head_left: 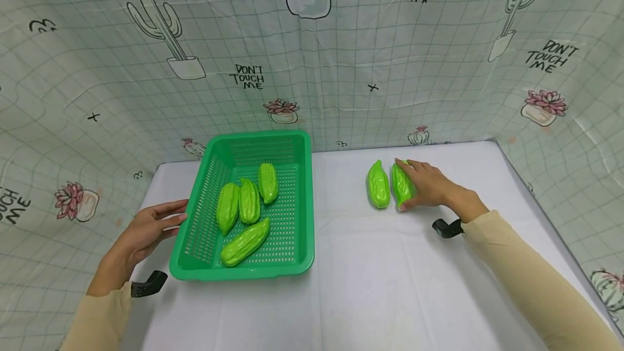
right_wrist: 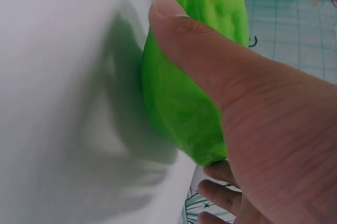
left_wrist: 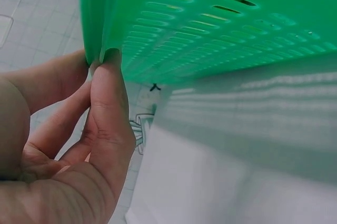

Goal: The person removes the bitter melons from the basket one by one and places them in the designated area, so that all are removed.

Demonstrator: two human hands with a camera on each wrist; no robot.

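My left hand (head_left: 148, 230) pinches the left rim of a green plastic basket (head_left: 244, 273) between thumb and fingers; the left wrist view shows the fingertips (left_wrist: 108, 76) right at that rim. Several bright green bitter melons (head_left: 227, 207) lie inside the basket. On the right, my right hand (head_left: 433, 186) holds another bitter melon (head_left: 400, 184) lengthwise, thumb at its near end and fingers at its far end. This bitter melon (right_wrist: 168, 92) is close over the white cloth in the right wrist view. One more bitter melon (head_left: 378, 184) lies just left of it.
A white cloth (head_left: 370, 286) covers the table. Behind and at both sides hangs a grid-patterned curtain (head_left: 341, 58) with cactus drawings. A black wrist mount (head_left: 150, 284) sticks out from the left sleeve, and another black mount (head_left: 447, 228) from the right.
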